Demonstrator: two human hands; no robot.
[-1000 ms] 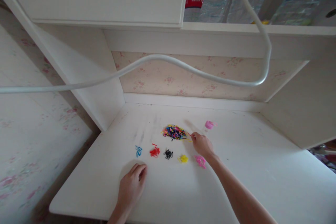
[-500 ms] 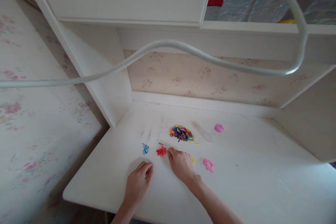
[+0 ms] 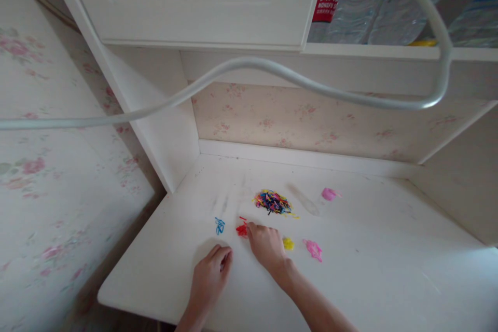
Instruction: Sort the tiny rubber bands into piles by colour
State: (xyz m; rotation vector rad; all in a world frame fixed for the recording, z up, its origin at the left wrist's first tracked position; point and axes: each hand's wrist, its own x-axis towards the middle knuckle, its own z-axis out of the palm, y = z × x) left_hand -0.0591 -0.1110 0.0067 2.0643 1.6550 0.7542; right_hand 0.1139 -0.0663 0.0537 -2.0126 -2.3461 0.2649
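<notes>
- Red bands (image 3: 241, 230): small heap on white desk (image 3: 369, 280), left of the right hand (image 3: 266, 245); one loose red strand (image 3: 242, 218) lies just behind the heap.
- Right hand: palm down, fingers bent, fingertips drawn close together at the heap's right edge. Contact with the red bands looks likely; can't tell whether a band is pinched, since the hand's back hides the grip.
- Left hand (image 3: 212, 272): loosely curled near the desk's front edge, thumb close to the bent fingers, small dark gap between. Inside of the curl hidden, so can't tell if it is fully closed or holds anything. Nearest heap: blue bands (image 3: 220, 225), just beyond it, apart from the fingers.
- Yellow bands (image 3: 288, 243): just right of the right hand, partly behind it.
- Pink bands (image 3: 313, 250): right of the yellow, apart from both hands.
- Mixed-colour pile (image 3: 272, 201): biggest one, behind the right hand, few yellow strands straggling off its right side.
- Pink item (image 3: 329, 194): right of the mixed pile, too small to identify.
- White cable (image 3: 241, 64) crosses the view above; bottles (image 3: 361, 5) on the upper shelf.
</notes>
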